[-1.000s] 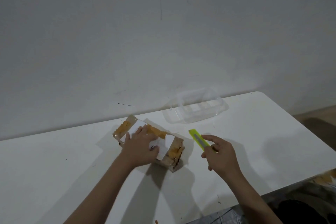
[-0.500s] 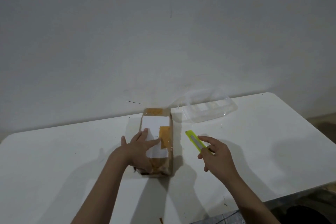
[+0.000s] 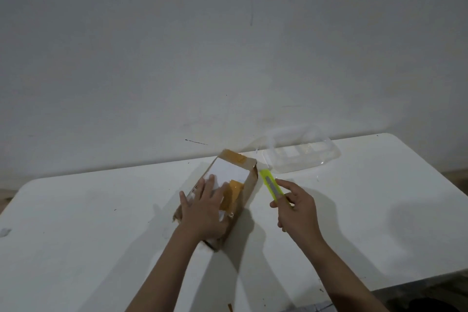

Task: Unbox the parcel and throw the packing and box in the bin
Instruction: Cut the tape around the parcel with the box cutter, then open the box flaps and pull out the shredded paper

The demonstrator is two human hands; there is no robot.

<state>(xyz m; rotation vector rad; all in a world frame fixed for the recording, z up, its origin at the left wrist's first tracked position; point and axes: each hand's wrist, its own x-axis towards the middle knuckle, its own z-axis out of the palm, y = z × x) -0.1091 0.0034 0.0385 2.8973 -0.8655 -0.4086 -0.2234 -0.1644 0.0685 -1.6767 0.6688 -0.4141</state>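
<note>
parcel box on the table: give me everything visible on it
The parcel box is a small, oblong brown cardboard carton, still closed, lying flat on the white table with its long axis running away from the person. A white label covers much of its top face, with glossy orange-brown tape across the far end and middle. The near-left edge looks torn. The left hand rests on its top near end; the yellow-green utility knife sits just right of it, apparently not touching.

plain grey-white wall (image 3: pixel 228 45) with faint marks, white round-cornered table (image 3: pixel 76 248), dim even light, dark floor (image 3: pixel 430 296) lower right
</note>
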